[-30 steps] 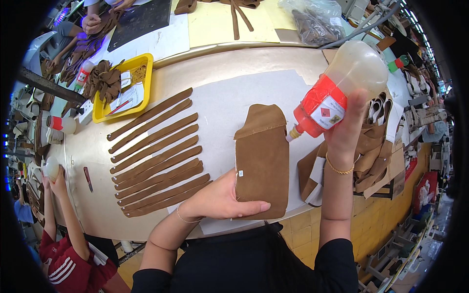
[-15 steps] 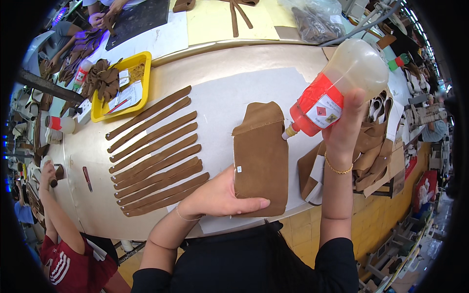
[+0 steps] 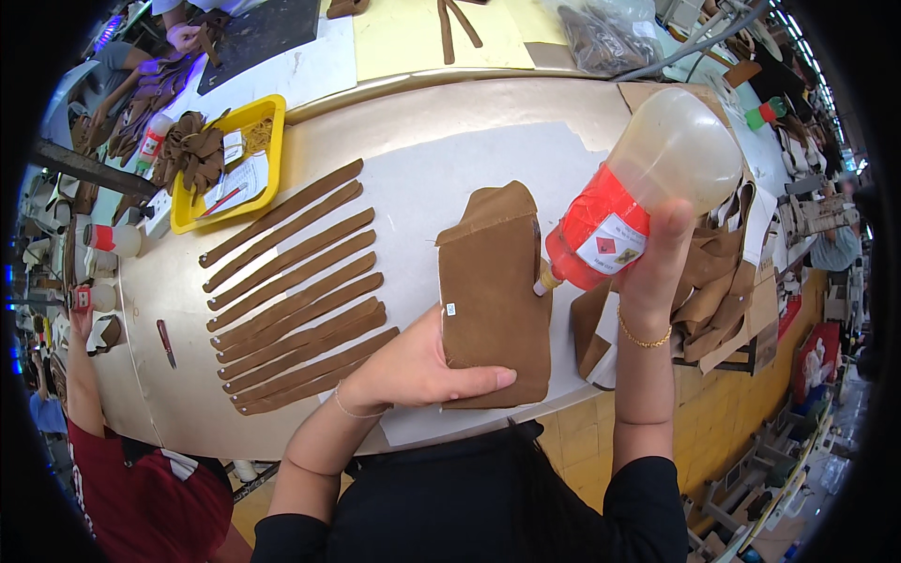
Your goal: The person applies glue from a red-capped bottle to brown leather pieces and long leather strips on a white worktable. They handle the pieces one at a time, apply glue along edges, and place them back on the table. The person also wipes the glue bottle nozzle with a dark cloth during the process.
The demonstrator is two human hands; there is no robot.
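Above the worktable (image 3: 150,394), the left hand (image 3: 418,368) clasped a brown suede-like panel (image 3: 497,319); the right hand (image 3: 652,267) gripped a red-wrapped squeeze bottle (image 3: 601,230), nozzle (image 3: 546,279) right at the panel's edge!

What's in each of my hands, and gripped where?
Left hand holds the brown suede-like panel by its lower left edge; right hand holds the nozzle bottle by its side, near the red band.

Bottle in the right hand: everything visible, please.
The bottle looks like cloudy, translucent plastic, rounded at its base, with a red-wrapped shoulder bearing a white label and a narrow pale nozzle. It is tilted nozzle-down toward the left, base raised, gripped by the right hand. The nozzle ends at the right edge of the brown piece; contact and fill level can't be told.
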